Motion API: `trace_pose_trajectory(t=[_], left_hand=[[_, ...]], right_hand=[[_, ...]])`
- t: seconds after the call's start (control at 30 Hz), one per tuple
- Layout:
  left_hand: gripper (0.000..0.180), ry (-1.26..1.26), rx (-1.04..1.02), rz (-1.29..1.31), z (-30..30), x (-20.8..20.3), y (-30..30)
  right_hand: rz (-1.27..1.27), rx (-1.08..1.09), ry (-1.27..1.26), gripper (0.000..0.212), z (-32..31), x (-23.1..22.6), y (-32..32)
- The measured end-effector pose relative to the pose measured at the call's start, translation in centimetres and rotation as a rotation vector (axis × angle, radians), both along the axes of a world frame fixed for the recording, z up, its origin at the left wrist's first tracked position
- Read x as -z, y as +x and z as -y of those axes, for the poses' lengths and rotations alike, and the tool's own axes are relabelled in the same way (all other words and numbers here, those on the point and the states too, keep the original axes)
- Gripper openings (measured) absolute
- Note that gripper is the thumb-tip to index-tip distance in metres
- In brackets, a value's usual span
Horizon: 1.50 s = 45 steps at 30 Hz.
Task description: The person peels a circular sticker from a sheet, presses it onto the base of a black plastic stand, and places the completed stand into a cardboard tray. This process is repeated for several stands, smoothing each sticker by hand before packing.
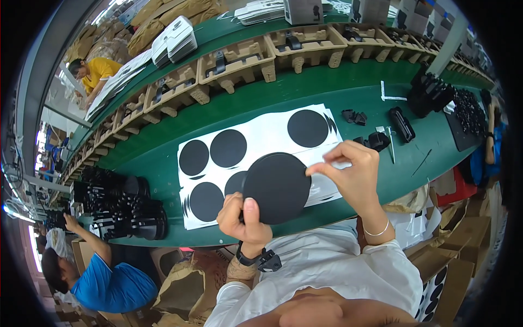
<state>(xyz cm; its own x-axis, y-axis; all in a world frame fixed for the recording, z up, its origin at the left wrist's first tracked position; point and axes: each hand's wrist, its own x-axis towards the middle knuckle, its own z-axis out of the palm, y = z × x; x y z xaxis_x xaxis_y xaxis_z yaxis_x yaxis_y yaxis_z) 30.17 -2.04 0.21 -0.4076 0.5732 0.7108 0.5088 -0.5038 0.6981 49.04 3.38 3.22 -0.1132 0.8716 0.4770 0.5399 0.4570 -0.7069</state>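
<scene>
My left hand grips a flat black round disc at its lower left edge, thumb on its face and fingers behind. The disc is tilted toward me above the bench. At its right edge my right hand is closed in a pinch, a fingertip touching the rim. Whether anything thin is between those fingers I cannot make out. Under the disc lie white sheets with round black stickers, such as one black circle at the upper right. The held disc partly covers another circle.
Small black parts, a screwdriver and a black clamp-like piece lie to the right on the green bench. Stacked black bases stand left. Cardboard trays line the far side. People in blue and yellow sit left.
</scene>
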Motion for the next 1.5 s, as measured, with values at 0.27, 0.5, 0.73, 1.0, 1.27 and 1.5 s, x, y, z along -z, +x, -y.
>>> trace_pose_trajectory(t=[0.27, 0.5, 0.73, 1.0, 1.27, 1.5], left_hand=[[0.036, -0.251, 0.223, 0.527, -0.6, -0.5, 0.7], [0.034, -0.491, 0.512, 0.560, -0.6, -1.6, 0.6], [0.014, -0.008, 0.222, -0.392, -2.2, -3.7, -0.1], [0.019, 0.138, 0.263, -0.661, -2.0, -2.4, 0.9], [0.023, 0.211, 0.251, -0.611, -2.1, -1.6, 0.4], [0.021, 0.199, 0.269, -0.451, -2.6, -1.7, 0.0]], right_hand=[[0.336, -0.597, 0.894, 0.015, 1.2, 1.3, 0.0], [0.233, -0.469, 0.967, 0.021, 0.1, 2.0, 0.8], [0.188, -0.345, 0.832, 0.019, -1.4, 2.1, 0.9], [0.149, -0.395, 0.813, 0.019, -1.1, 2.1, 0.2], [0.076, -0.405, 0.749, 0.018, -2.7, 3.3, 0.9], [0.191, -0.377, 0.710, 0.018, -3.1, 2.0, 2.0]])
